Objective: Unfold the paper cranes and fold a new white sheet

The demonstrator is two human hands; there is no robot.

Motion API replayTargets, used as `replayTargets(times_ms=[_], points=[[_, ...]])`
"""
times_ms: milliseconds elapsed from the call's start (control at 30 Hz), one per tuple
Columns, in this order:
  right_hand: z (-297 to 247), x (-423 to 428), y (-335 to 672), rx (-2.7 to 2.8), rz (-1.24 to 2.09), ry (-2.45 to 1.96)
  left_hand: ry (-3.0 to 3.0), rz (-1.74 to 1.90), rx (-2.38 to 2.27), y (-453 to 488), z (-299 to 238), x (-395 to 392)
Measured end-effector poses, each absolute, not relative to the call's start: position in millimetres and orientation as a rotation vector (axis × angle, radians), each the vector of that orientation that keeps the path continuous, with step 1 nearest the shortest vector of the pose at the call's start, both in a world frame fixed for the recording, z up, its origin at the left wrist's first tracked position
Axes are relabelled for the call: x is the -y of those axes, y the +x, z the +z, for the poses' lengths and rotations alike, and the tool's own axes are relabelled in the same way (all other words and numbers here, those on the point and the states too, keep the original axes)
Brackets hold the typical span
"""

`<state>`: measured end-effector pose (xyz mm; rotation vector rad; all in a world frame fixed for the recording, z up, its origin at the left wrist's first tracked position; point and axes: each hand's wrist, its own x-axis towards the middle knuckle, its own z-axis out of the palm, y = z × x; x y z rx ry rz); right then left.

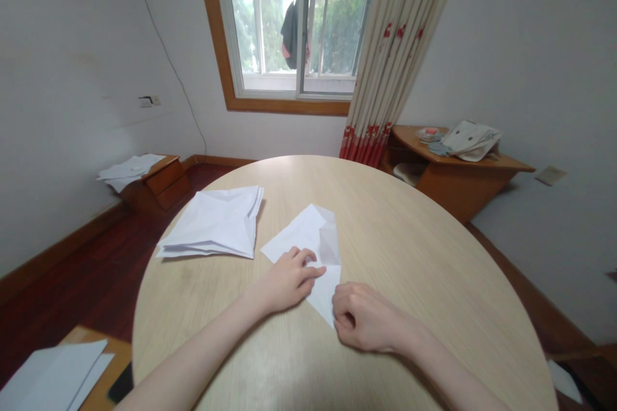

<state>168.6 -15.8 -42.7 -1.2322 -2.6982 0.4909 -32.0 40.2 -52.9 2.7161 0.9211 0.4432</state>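
Note:
A partly folded white sheet of paper [303, 231] lies on the round wooden table [409, 244], its right side creased into a straight edge with a folded flap near the top. My left hand [294, 276] rests on the paper's lower left part, fingers spread and open, pressing it to the tabletop. At the lower right edge of the sheet, my right hand [361, 314] is closed with curled fingers touching the paper. Whether paper sits between those fingers is hidden. To the left, a stack of folded white papers [216, 221] lies on the table.
More white sheets [58, 376] lie on a wooden surface at lower left. Papers cover a small cabinet [164, 183] by the left wall. A corner desk [448, 183] at right holds a white bag [472, 140]. Behind stand a window [299, 87] and a curtain [390, 58].

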Motion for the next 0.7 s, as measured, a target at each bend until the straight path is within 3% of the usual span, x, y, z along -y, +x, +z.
replayTargets(times_ms=[500,700], points=[[-43,13,171,2.585,0.704,-1.23,2.734,0.431,-0.932,-33,-54,-40],[-44,1,180,2.438,0.524,-1.24,2.826,0.425,-0.991,-29,-53,-35]])
